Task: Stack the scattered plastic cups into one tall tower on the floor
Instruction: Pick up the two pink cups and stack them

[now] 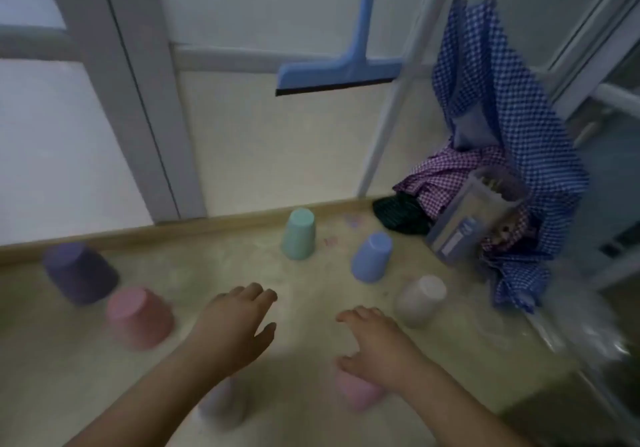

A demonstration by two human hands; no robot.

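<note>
Frame is motion-blurred, edges soft. All cups sit scattered on the floor (346, 308), none stacked.

Every cup I can read is upside down: closed base up, wide mouth on the floor, long axis roughly vertical.
- green cup (299, 234): far centre, near the baseboard, upright on its mouth.
- blue cup (372, 256): just right of the green one, apart from it, top leaning right in this wide-angle view.
- beige cup (420, 299): nearer and further right, near my right hand but not touching.
- purple cup (79, 272): far left; darker, top leaning left.
- pink cup (140, 316): just beside the purple one, nearer me.
- second pink cup (358, 393): under my right wrist, partly hidden, orientation unclear.
- a pale cup (221, 403) below my left forearm, too blurred to read.

All plain, matte, tapered plastic in pastel shades.

My left hand (235, 325): palm down, fingers spread and released, holding nothing, over bare floor between the cups. My right hand (377, 341): also palm down, fingers loose and splayed, empty, above the second pink cup; contact can't be told.

Back corner: blue squeegee (341, 72) against the wall, checked blue cloth (502, 127), clear plastic container (474, 218).
</note>
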